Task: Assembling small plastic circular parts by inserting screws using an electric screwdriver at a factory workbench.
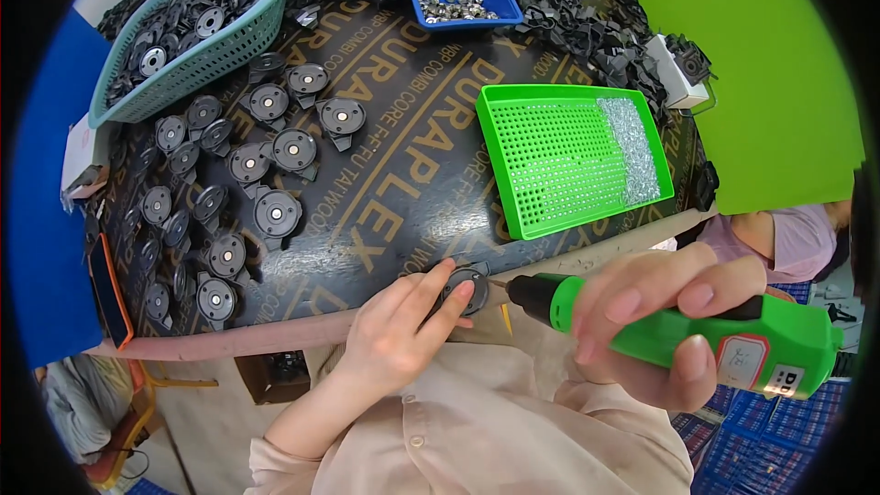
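Note:
At the near edge of the table, my left hand is closed around a round black plastic part, with fingers on both sides of the disc. My right hand grips a green electric screwdriver with a black nose, held roughly level. Its thin bit reaches toward the right side of the disc; whether it touches cannot be made out. Left of my hands, several similar black disc parts with tabs and silver centres lie in loose rows. A green perforated tray holds many small silver screws along its right end.
A teal basket full of black parts stands back left. Behind, a blue bin of small metal pieces sits amid piled black parts. An orange-edged phone lies at the left edge. Another person's arm shows at right.

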### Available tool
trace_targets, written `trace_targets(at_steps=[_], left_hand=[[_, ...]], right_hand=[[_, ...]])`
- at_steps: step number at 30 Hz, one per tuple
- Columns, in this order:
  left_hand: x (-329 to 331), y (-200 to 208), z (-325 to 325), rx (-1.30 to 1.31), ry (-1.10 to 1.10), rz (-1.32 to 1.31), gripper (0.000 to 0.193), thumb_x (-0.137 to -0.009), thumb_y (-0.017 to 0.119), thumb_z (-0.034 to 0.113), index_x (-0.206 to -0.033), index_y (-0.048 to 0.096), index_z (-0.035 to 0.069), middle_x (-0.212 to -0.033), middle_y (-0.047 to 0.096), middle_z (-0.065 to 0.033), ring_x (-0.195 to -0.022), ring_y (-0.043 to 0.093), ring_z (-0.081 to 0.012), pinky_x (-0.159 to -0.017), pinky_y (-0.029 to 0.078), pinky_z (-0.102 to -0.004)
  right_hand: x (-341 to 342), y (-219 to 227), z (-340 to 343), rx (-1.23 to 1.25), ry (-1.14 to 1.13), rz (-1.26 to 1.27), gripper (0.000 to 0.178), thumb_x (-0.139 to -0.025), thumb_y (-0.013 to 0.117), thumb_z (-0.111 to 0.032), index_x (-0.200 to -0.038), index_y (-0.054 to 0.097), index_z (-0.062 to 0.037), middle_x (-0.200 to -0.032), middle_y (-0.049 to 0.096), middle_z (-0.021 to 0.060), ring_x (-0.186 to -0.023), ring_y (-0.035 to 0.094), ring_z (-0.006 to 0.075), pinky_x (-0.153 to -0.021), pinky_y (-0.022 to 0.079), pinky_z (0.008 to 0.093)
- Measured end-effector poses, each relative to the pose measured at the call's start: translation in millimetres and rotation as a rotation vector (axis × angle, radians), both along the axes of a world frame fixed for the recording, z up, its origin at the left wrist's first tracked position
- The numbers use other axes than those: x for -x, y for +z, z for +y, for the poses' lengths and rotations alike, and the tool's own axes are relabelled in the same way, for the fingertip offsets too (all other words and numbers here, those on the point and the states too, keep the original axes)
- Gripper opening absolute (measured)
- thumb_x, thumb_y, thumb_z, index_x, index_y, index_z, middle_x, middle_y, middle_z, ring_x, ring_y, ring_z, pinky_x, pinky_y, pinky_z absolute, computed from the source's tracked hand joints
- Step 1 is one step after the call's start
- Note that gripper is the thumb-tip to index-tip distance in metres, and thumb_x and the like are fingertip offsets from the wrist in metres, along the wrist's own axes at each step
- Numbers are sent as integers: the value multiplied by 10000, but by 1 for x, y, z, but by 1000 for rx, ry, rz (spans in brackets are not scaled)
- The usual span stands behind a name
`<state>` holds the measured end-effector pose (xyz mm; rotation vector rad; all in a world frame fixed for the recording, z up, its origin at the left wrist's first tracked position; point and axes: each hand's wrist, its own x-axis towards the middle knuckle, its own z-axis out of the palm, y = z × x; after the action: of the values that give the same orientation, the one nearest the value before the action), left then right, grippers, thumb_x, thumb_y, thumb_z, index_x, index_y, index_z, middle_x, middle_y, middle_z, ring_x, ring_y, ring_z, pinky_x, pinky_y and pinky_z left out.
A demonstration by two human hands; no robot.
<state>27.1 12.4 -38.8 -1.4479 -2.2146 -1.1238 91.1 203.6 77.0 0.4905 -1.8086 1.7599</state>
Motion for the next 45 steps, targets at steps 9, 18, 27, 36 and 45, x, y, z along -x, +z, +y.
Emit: trace_targets(at_steps=[9,18,27,36,45], left_hand=[[-2,-4,-1,9,15,44,326,-760,752,153,-1032,670,-8,-1083,647,-187,-819,640,-243,-668,554,-313],[-4,-5,2,-23,34,50,424,-644,796,110,-1031,667,-1,-1068,653,-197,-770,635,-246,-638,548,-305],[-4,-4,3,-40,51,29,520,-518,827,53,-1012,672,4,-1036,661,-197,-755,633,-247,-623,548,-297],[-5,-5,3,-39,57,0,516,-538,834,67,-1028,676,23,-1046,662,-189,-763,625,-245,-628,544,-296],[-4,-6,2,-40,71,24,529,-523,831,66,-1030,682,34,-1047,663,-180,-756,623,-236,-625,540,-289]], right_hand=[[12,-4,-7,-26,121,-7,234,-911,543,-128,-1053,392,-18,-884,609,239,-503,585,247,-469,518,362],[15,11,9,132,5,177,219,-905,464,-130,-1062,427,19,-915,607,256,-480,564,237,-448,482,334],[42,-12,49,96,-375,143,178,-862,496,-40,-996,479,77,-838,629,299,-420,554,216,-455,464,307],[43,-15,47,123,-406,85,153,-866,524,-54,-970,499,55,-804,633,265,-437,565,205,-468,462,301],[40,-6,44,85,-398,115,166,-869,504,-41,-997,481,63,-866,629,293,-434,558,222,-468,491,323]])
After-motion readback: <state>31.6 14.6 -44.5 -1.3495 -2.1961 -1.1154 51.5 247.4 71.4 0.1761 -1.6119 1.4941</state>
